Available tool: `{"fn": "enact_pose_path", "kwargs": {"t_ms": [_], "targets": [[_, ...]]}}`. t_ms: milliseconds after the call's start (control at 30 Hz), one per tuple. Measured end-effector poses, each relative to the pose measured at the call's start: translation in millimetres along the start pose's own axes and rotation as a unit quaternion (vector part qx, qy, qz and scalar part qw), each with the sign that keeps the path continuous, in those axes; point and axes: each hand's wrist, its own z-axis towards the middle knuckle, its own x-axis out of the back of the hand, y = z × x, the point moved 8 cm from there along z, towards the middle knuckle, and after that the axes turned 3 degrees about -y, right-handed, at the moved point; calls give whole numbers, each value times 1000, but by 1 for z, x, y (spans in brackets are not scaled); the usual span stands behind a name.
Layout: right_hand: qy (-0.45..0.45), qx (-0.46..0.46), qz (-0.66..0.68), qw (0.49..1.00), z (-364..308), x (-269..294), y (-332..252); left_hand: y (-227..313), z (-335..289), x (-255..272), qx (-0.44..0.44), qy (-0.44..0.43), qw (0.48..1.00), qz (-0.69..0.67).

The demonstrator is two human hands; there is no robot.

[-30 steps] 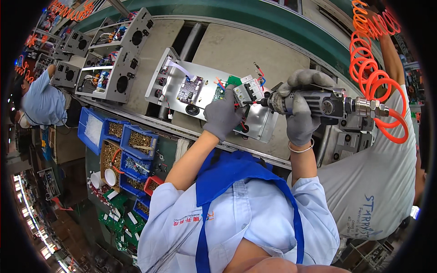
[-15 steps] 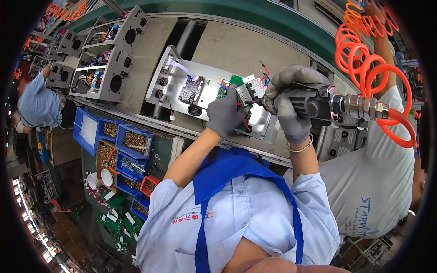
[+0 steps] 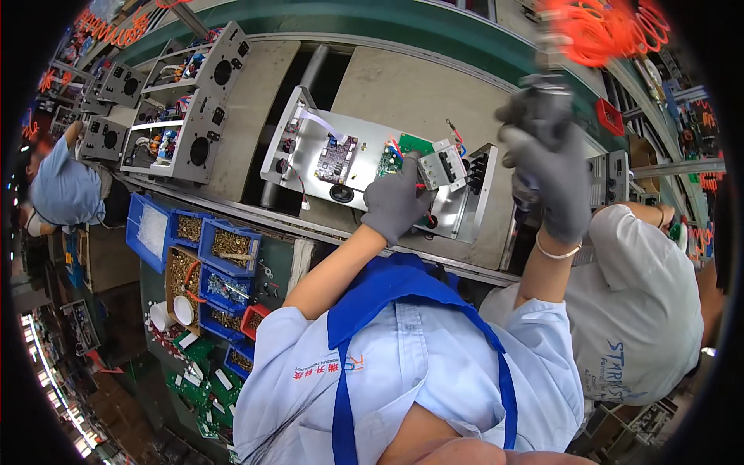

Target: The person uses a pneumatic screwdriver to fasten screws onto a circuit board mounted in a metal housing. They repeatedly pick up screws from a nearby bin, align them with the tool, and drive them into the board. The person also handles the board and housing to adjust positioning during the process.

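My left hand [image 3: 395,203], in a grey glove, rests over the metal chassis panel [image 3: 318,180]. Its index finger and thumb grip the left side of a white and grey circuit breaker [image 3: 445,167], which sits tilted above the panel's right part. My right hand [image 3: 554,182], also gloved and smeared by motion, is closed around a dark air screwdriver [image 3: 545,108], held right of the panel and apart from it. A green circuit board [image 3: 415,145] lies beside the breaker, with red and blue wires near it. Farther left on the panel sits a dark circuit board [image 3: 335,159].
Blue bins [image 3: 230,240] of screws and small parts stand at lower left, near loose green boards [image 3: 205,380]. Open grey equipment cases [image 3: 186,128] line the far left. An orange coiled hose [image 3: 608,31] hangs at upper right. A co-worker in grey [image 3: 628,302] is close on my right.
My right hand has lifted the air screwdriver up and rightward, away from the breaker. The orange hose has swung upward. My left hand stays at the breaker, which is turned slightly.
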Motion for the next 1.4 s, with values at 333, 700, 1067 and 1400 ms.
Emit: {"fn": "enact_pose_path", "kwargs": {"t_ms": [333, 700, 1067, 1400], "targets": [[-178, -124, -250, 944, 4, -30, 116, -3, -4, 16, -48, 51, 978, -197], [-159, -133, -206, 956, -7, -34, 141, -39, -10, -11, 69, 127, 870, -471], [-165, -83, -192, 964, -9, -38, 140, -31, -52, 11, -71, 139, 820, -551], [-189, -83, -272, 940, 0, -38, 128, -77, -77, 124, -29, 367, 696, -617]]}}
